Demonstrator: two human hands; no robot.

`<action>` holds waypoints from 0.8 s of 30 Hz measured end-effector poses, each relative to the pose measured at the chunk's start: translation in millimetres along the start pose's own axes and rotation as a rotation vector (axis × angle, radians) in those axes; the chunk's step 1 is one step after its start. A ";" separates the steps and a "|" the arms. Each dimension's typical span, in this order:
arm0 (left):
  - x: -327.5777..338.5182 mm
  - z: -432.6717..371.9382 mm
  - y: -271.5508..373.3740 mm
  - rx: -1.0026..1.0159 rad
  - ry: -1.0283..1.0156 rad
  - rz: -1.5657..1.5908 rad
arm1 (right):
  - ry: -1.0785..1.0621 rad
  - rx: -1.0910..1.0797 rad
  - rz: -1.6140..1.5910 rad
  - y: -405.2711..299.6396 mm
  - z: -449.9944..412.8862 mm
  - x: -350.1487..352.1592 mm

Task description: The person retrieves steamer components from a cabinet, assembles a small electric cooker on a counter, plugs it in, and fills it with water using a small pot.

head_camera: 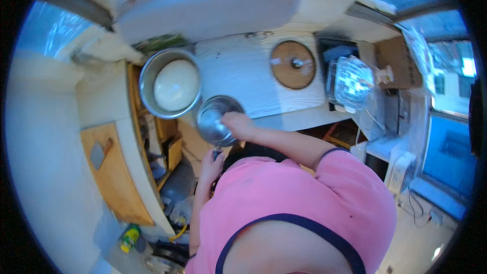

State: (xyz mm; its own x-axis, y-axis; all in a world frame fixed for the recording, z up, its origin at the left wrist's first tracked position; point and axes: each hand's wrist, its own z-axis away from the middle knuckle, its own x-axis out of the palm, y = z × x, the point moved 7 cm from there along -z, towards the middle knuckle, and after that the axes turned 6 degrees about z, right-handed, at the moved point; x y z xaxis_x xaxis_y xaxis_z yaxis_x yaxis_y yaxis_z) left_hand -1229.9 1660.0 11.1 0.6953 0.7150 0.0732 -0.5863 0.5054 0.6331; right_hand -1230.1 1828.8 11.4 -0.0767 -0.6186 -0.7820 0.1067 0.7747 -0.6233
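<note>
My left hand (213, 164) grips the dark handle of a metal pot (208, 116), close in front of my body. My right hand (239, 125) reaches over the pot's near right side, with its fingers inside the rim; whether they hold something there cannot be made out. Just beyond and to the left stands a larger steel pot (142, 95) with a rounded mass of pale dough (177, 85) inside. The smaller pot's rim lies beside the larger one.
A round glass lid (293, 64) with a knob lies on the white board (236, 68). Right of it are stacked clear plastic containers (354, 82) and a cardboard box (397, 62). At left, a cleaver (99, 154) rests on a wooden cutting board (118, 182). A green bottle (130, 238) stands below.
</note>
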 end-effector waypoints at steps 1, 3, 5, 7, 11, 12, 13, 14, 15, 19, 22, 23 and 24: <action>6.1 0.9 8.5 -0.006 -0.023 -0.035 | 0.039 0.001 -0.032 6.8 2.1 -5.8; 8.1 -6.1 18.6 0.127 -0.026 -0.140 | 0.018 0.013 0.056 13.1 -0.5 -21.4; 5.9 -4.3 34.5 0.119 0.010 -0.217 | 0.119 0.039 0.006 16.2 -2.0 -48.7; 12.5 -5.7 37.4 0.044 -0.117 -0.052 | 0.231 0.155 -0.022 25.1 -1.5 -70.6; 15.0 -35.9 24.3 0.004 -0.147 0.003 | 0.253 0.556 -0.186 75.3 29.2 -57.3; 17.9 -45.6 19.7 0.008 -0.162 -0.002 | 0.254 0.554 -0.183 82.0 40.6 -49.8; 18.9 -58.6 13.4 0.016 -0.178 -0.011 | 0.248 0.561 -0.181 88.4 50.2 -39.9; 17.8 -75.0 -2.6 0.030 -0.167 -0.028 | 0.241 0.569 -0.179 89.0 58.7 -31.4; 20.7 -86.9 -11.6 0.033 -0.174 -0.031 | 0.248 0.572 -0.175 88.8 68.4 -26.1; 27.3 -119.2 -30.0 0.091 -0.207 -0.120 | 0.311 0.624 -0.211 79.1 115.4 -13.2; 31.0 -129.3 -25.4 0.120 -0.240 -0.234 | 0.380 0.759 -0.303 65.7 158.4 -3.2; 31.4 -129.1 -22.7 0.118 -0.245 -0.292 | 0.424 0.798 -0.295 62.6 179.7 3.1; 34.0 -128.6 -22.0 0.125 -0.294 -0.329 | 0.491 0.812 -0.268 57.3 200.5 8.3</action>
State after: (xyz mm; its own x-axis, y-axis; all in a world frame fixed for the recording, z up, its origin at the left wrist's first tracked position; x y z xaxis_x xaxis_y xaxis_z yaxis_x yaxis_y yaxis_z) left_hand -1246.8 1735.4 -99.4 0.9351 0.3499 0.0568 -0.2726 0.6074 0.7461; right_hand -1025.8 1841.8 -29.5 -0.5809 -0.4952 -0.6460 0.6603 0.1774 -0.7298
